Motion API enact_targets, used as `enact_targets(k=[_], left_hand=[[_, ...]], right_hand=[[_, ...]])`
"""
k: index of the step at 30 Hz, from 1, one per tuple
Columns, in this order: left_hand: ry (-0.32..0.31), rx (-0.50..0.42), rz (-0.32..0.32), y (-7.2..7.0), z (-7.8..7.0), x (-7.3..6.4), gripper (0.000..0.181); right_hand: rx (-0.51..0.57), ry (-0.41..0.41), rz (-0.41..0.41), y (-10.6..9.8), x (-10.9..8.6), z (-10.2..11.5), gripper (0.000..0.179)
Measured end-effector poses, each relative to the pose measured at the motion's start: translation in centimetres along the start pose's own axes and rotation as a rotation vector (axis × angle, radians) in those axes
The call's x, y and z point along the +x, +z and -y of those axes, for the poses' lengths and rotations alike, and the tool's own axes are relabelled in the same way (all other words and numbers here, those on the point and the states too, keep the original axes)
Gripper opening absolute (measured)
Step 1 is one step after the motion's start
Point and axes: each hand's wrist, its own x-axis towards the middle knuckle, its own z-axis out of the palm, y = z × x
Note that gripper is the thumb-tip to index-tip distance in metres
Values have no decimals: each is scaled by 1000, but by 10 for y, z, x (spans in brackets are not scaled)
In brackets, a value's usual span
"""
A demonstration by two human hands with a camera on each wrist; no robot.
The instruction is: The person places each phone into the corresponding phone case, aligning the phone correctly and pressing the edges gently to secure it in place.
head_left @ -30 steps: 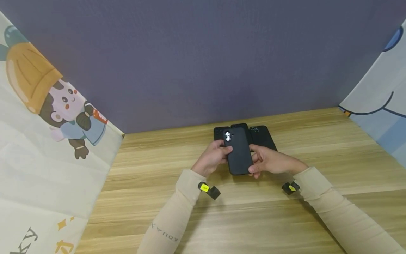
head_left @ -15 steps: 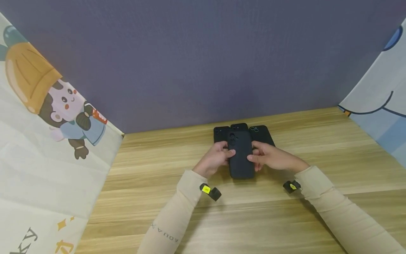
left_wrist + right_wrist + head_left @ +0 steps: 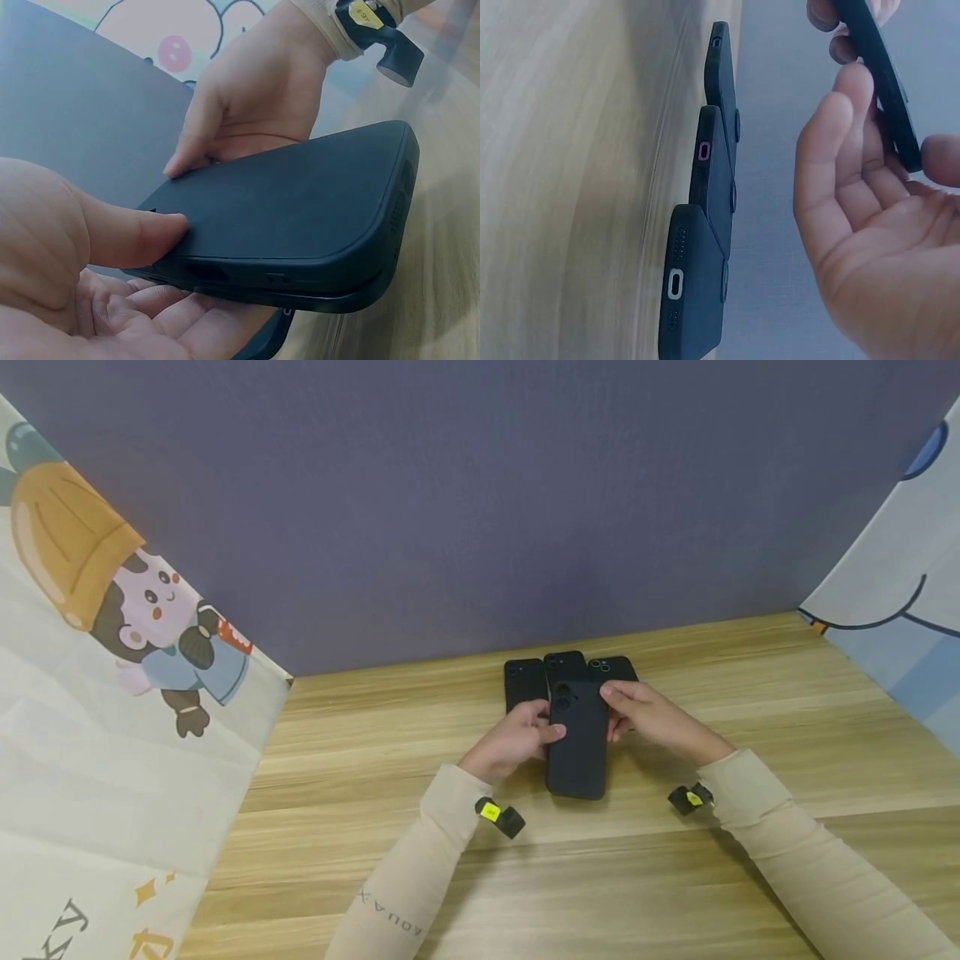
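A black phone case (image 3: 577, 764) with two round camera openings is held above the table, its back facing up. My left hand (image 3: 517, 743) grips its left side, thumb on the back and fingers underneath. At the upper right corner my right hand (image 3: 656, 714) pinches the edge, its other fingers below. The left wrist view shows a second dark layer along the lower edge of the phone case (image 3: 300, 202); I cannot tell whether that is a phone. Behind lie three dark phones or cased phones, left (image 3: 525, 681), middle (image 3: 565, 662) and right (image 3: 613, 668), partly covered.
The wooden table (image 3: 360, 793) ends at a grey-purple back panel (image 3: 480, 510). Printed side sheets stand on the left (image 3: 217, 777) and right. In the right wrist view the lying devices (image 3: 694, 292) overlap in a row, charging-port openings showing.
The phone case has come down towards me and slightly right. My right hand has shifted from its lower right corner up to the upper right corner. My left hand keeps its grip.
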Motion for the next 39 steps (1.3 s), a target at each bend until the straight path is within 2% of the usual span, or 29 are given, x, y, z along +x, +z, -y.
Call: enact_targets(k=[21, 30, 39], left_hand=[[-1, -13, 35, 1, -3, -2, 33], [-1, -2, 42, 1, -3, -3, 33], [6, -23, 64, 3, -3, -2, 44]], right_hand=[[75, -13, 2, 0, -2, 3, 38], [109, 21, -6, -1, -2, 5, 35], [94, 41, -10, -1, -1, 6, 38]])
